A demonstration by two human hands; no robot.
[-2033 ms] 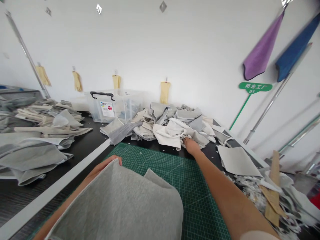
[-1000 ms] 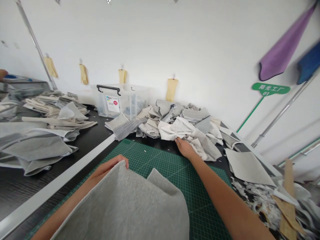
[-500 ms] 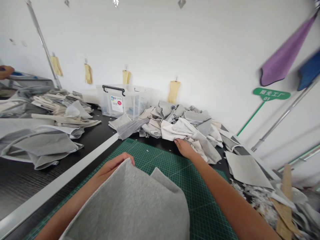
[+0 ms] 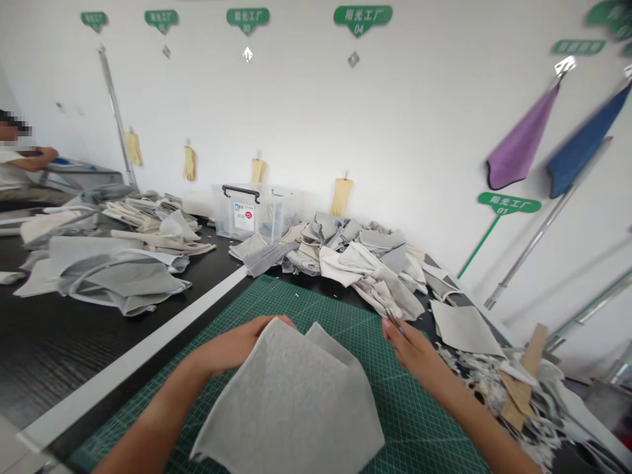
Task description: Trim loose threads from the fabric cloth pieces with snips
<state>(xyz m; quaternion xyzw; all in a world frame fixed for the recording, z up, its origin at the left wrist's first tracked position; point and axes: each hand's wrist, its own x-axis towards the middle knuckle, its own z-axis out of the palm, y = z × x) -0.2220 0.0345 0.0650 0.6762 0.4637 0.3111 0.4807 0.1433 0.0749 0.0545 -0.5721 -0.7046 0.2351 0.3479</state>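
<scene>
Left hand (image 4: 232,345): fingers (image 4: 269,324) clamped on the top edge of a grey fabric piece (image 4: 291,401).
Right hand (image 4: 409,352): fingers (image 4: 395,336) together on a slim metal tool (image 4: 394,321), too small to identify.
Fabric piece: held up over a green cutting mat (image 4: 419,421), between both hands.
Nearby: a heap of grey and off-white fabric offcuts (image 4: 355,263) lies just beyond the right hand on the black tabletop (image 4: 123,349).

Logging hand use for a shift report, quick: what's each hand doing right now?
Left hand: closed, holding a grey fabric piece by its edge.
Right hand: pinching a small thin tool, too small to identify.
</scene>
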